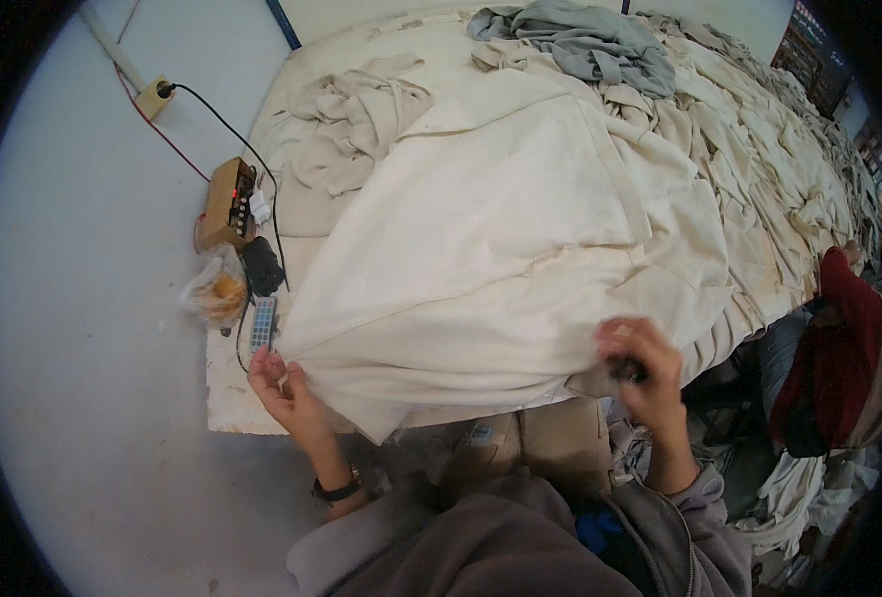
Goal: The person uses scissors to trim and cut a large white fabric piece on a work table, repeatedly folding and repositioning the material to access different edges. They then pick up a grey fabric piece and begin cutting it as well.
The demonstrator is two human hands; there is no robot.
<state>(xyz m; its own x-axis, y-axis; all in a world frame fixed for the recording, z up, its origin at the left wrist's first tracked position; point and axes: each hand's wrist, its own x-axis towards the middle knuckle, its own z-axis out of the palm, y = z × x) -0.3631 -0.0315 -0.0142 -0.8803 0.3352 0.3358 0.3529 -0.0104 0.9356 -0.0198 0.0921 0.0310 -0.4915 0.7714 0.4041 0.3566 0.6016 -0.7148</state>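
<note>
A large cream cloth [481, 219] is spread over the table, with folds gathered along its near side. At the cloth's near left corner, my left hand [292, 398] pinches the edge between thumb and fingers. My right hand [650, 373] is raised over the near right part of the cloth, its fingers curled round a small dark object [627, 370]. Motion blur and the fingers hide what kind of object it is. Just beyond my left fingertips lies a remote control [263, 323] with many buttons.
Along the table's left edge are a brown box-shaped device [226, 204] with knobs, a black adapter [262, 265] and a clear plastic bag [214, 289]. Crumpled beige cloth [351, 124], grey cloth [585, 40] and a cream heap [759, 169] lie farther back. Cardboard boxes [565, 438] stand below the near edge.
</note>
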